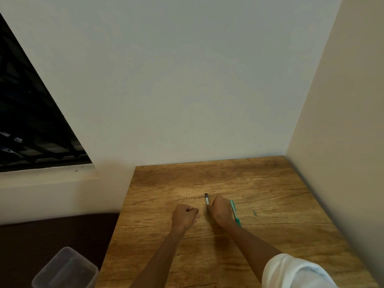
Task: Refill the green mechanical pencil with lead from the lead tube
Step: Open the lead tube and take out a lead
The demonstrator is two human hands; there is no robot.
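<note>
Off the desk's (pixel 270 256) left edge, low down, stands a clear plastic container (pixel 66 269). Near the desk's middle the left hand (pixel 184 217) is curled in a loose fist, fingertips together; whether it pinches anything is too small to tell. Just right, the right hand (pixel 221 208) grips the lead tube (pixel 206 199), its dark end pointing at the far edge. The green mechanical pencil (pixel 235 213) lies flat beside that hand, with a small green piece (pixel 254 213) further right. Tipping the tube carelessly could spill or snap leads.
</note>
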